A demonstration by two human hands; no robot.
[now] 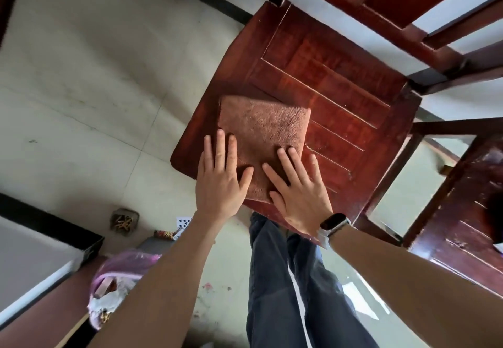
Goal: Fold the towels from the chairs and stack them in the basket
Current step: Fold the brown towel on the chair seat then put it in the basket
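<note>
Seen from the head camera, looking steeply down: a rust-brown towel [262, 140] lies folded into a thick, roughly square pad on the near-left part of a dark red wooden chair [340, 80] seat. Its pile looks short and plush, edges neat, corners slightly rounded. The left hand [220, 179] rests flat on the towel's left edge, fingers spread. The right hand [298, 192] presses flat on its near-right part, fingers also spread; a watch [334, 223] sits on that wrist. Pale tiled floor [81, 89] surrounds the chair.
</note>
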